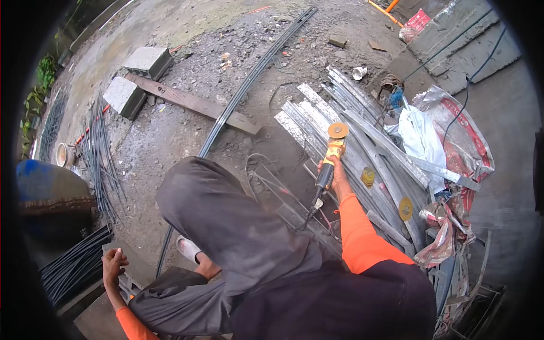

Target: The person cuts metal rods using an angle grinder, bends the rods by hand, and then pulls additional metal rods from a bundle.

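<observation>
My right hand is wrapped around the body of a yellow and black angle grinder. A round tan disc sits at its far end, and its cord trails from the near end. The grinder is above a pile of grey metal channels. Two loose yellowish discs lie on the channels, a nearer disc and a smaller-looking disc. Out at the lower left, my left hand is held with loosely bent fingers, apart and empty, close to a bundle of dark rods.
Long steel bars cross a wooden plank ahead. Two concrete blocks, one nearer and one farther, stand at the left. Torn sacks and a white bag lie right of the channels. Cords run over the ground.
</observation>
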Demonstrator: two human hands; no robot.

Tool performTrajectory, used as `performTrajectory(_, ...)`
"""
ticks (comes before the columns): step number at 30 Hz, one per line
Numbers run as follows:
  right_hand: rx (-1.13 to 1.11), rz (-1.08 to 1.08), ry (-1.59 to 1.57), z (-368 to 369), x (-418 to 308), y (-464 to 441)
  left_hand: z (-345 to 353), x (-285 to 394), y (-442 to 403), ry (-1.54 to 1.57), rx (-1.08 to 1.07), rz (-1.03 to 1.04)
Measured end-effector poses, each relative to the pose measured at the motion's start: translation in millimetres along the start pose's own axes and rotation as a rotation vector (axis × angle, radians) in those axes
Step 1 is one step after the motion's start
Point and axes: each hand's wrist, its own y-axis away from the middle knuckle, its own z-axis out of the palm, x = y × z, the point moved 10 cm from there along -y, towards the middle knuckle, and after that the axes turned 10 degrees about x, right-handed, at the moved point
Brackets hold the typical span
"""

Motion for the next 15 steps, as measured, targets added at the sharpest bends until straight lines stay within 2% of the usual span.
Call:
performTrajectory(1,-0.019,0.036,-0.029,0,1,-6,3,2,2,-0.005,-0.024,0.002)
performTrajectory(2,0.036,-0.076,-0.016,-2,-9,-15,4,1,3,-0.024,-0.030,-0.005)
performTrajectory(5,-0.084,-0.005,-0.077,-1,-11,-30,1,-4,-2,-0.040,0.001,-0.009)
performTrajectory(7,0.053,0.144,-0.202,-14,-1,-46,2,-11,-9,-0.020,0.005,-0.007)
performTrajectory(9,0.022,0.060,-0.046,-9,-17,-35,6,-18,-14,0.015,0.010,-0.023)
performTrajectory(15,-0.004,0.053,-0.041,-13,-16,-30,7,1,-5,0.056,0.010,-0.003)
